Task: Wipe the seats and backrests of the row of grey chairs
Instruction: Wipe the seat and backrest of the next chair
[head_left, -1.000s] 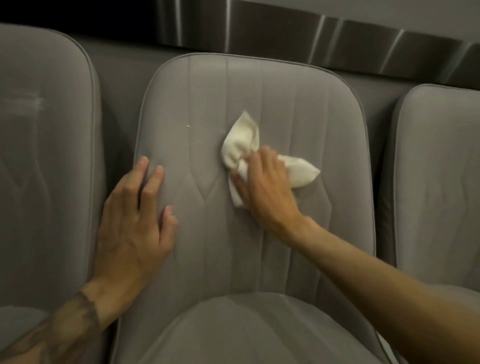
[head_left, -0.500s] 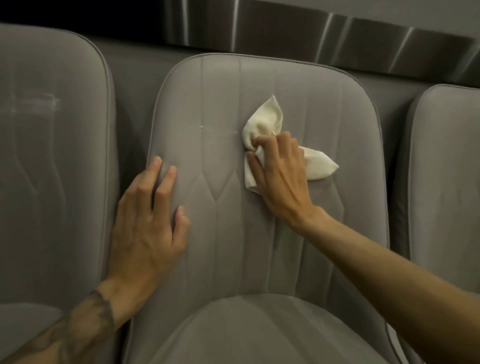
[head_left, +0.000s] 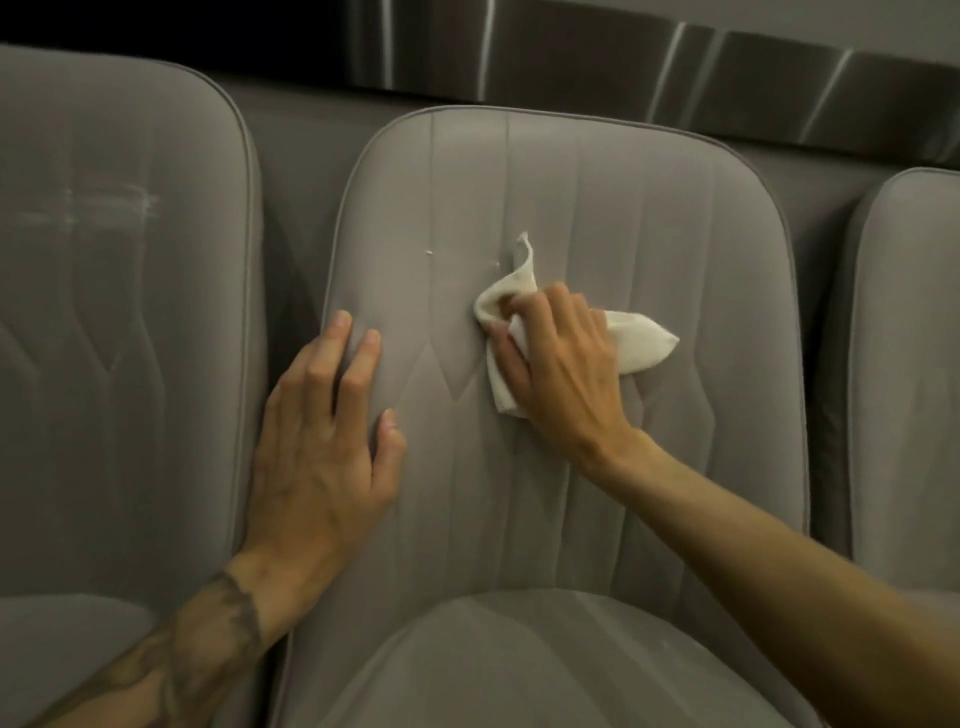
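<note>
Three grey chairs stand side by side. The middle chair (head_left: 737, 395) fills most of the view, with the left chair (head_left: 130, 338) and the right chair (head_left: 914, 374) just beside it.

The right hand (head_left: 561, 374) is curled round a white cloth (head_left: 641, 345) and presses it on the backrest (head_left: 649, 218) of the middle chair, near its middle. One end of the cloth pokes up above the hand. Another end sticks out to the right of it, and a bit shows below the thumb.

The left hand (head_left: 322, 457) is flat and loose and holds nothing. It rests on the left edge of the same backrest, lower than the cloth and apart from it. Bare grey fabric lies between the two hands.

A tiny white speck (head_left: 428, 253) sits on the backrest, up and to the left of the cloth. The seat (head_left: 519, 665) of the middle chair is at the bottom, below both arms. The left chair has pale smudgy marks (head_left: 109, 208) high on its back. A shiny metal strip (head_left: 571, 52) runs along behind the chairs.
</note>
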